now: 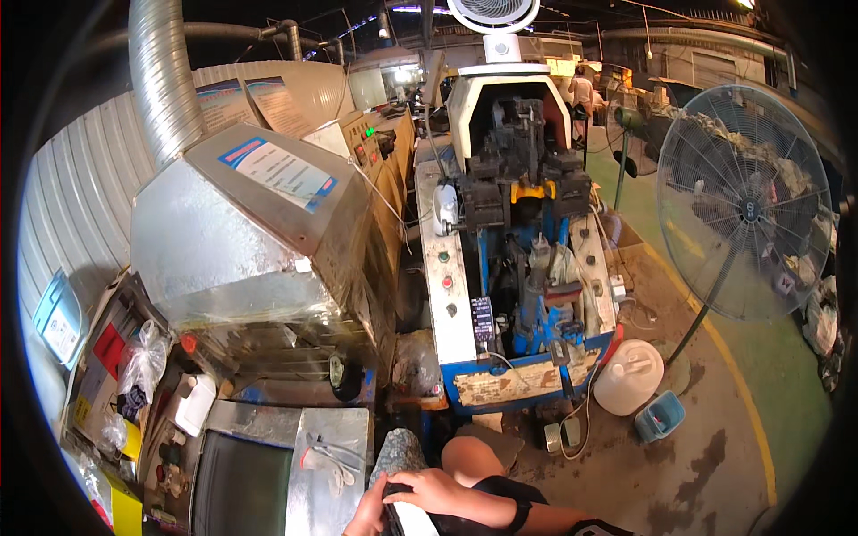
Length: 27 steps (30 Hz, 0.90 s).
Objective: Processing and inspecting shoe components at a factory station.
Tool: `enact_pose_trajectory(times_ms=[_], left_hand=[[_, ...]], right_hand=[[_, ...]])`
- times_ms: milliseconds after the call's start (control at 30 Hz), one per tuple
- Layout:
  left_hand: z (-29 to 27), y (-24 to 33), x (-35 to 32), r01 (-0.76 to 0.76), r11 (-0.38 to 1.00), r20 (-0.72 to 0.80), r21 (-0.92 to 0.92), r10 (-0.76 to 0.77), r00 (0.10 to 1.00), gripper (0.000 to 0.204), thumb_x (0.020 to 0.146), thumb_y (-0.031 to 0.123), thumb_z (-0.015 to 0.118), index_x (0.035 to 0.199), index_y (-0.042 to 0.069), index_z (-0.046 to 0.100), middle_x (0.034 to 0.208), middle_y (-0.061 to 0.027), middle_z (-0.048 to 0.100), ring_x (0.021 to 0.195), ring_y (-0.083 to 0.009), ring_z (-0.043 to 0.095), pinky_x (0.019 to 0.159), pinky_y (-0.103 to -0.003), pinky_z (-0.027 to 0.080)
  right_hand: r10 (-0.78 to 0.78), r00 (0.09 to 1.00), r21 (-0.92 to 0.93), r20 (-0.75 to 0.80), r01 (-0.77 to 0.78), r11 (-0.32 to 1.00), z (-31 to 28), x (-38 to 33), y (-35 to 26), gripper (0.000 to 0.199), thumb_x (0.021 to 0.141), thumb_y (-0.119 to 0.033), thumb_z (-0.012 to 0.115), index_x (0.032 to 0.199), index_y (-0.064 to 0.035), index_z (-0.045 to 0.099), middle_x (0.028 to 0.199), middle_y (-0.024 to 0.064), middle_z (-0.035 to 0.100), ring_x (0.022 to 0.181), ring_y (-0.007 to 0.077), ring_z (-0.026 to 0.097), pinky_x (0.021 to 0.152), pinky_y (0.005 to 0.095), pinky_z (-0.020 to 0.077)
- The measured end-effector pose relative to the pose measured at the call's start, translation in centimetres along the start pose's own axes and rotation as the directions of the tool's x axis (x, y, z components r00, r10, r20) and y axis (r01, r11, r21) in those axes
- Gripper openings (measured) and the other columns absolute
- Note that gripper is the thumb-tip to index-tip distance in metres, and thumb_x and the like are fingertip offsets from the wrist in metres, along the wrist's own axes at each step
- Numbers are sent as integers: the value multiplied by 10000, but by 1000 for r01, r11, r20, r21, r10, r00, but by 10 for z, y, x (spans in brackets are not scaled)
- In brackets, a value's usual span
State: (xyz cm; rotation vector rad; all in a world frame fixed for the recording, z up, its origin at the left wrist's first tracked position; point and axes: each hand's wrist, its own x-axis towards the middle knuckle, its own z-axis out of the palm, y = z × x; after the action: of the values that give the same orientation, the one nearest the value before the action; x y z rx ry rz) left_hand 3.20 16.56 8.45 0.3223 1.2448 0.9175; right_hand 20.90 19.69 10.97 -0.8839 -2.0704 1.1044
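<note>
Left hand (368,511) and right hand (433,494) are meeting at the lower edge, fingers curling around and pinching a dark piece (391,490), mostly hidden between them. The piece is sitting just below a grey mottled rounded post (399,451). Pale work gloves (338,473) are lying left, on a sheet-metal top (308,514).
</note>
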Motion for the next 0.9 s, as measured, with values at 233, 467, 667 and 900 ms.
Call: enact_pose_trajectory(times_ms=[233, 467, 667, 900], left_hand=[[-5, -16, 10, -190, 982, -151, -10, 186, 971, 413, 1017, 324, 462, 1243, 1, 584, 1142, -118, 639, 1050, -204, 601, 904, -318, 482], [-28, -20, -16, -460, 851, -171, 253, 507, 845, 464, 1060, 296, 307, 1383, 8, 474, 1314, -128, 552, 1211, -230, 523, 1030, -344, 429], [-57, -15, -24, -653, 464, 73, 598, 781, 621, 315, 937, 146, 625, 1217, 29, 541, 1002, -91, 658, 886, -183, 641, 776, -316, 533], [-56, -16, -38, -694, 698, 75, 176, 693, 717, 498, 874, 5, 646, 1337, 62, 472, 1183, -78, 576, 1077, -191, 552, 933, -322, 470]], right_hand=[[-101, 957, 151, 272, 61, 987, -19, 41, -10, 413, 869, -397, 695, 1035, -19, 700, 932, 220, 697, 884, 381, 676, 773, 427, 516], [-148, 953, 109, 263, 123, 986, 33, 46, 8, 521, 838, -436, 727, 1128, -8, 662, 1046, 209, 692, 971, 366, 663, 830, 423, 510], [483, 842, 168, 240, -526, 834, 99, -52, 31, 619, 966, -541, 504, 1329, -40, 510, 1232, 251, 602, 1149, 363, 592, 922, 397, 463], [33, 999, -137, 42, -27, 990, 44, -53, 10, 523, 1016, -429, 460, 764, 1, 618, 708, 197, 645, 656, 309, 656, 606, 436, 488]])
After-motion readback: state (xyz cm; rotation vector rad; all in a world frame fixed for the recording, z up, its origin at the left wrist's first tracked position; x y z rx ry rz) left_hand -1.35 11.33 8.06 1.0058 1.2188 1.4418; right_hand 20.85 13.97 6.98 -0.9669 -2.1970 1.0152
